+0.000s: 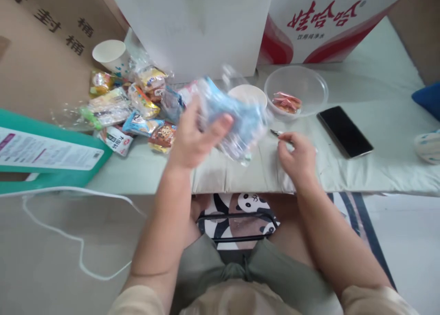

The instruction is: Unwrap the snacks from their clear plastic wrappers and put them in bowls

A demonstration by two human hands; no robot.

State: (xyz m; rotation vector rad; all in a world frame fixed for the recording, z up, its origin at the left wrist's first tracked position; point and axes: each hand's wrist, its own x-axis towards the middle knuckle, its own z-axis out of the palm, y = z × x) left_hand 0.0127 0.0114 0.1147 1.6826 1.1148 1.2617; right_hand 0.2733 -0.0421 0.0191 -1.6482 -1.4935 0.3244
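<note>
My left hand [197,136] grips a blue, clear-plastic packet [237,115], smeared by motion, above the table's middle. In my right hand [298,157] the fingers are closed round a slim tool with a dark pointed tip [275,132]; its exact kind is hard to make out. Partly behind the packet stands a white paper bowl [250,94]. Beyond my right hand a clear round plastic tub [314,92] holds a red-wrapped snack [287,102]. Left of my left hand lies a heap of wrapped snacks [142,102], among them a blue packet [141,124] and a brown cookie packet [163,136].
A paper cup [110,56] leans behind the snacks. Cardboard boxes stand along the back, one a white carton with red print [319,30]. To the right lies a black phone [344,131]. At left are a green box [51,145] and a white cable [80,244].
</note>
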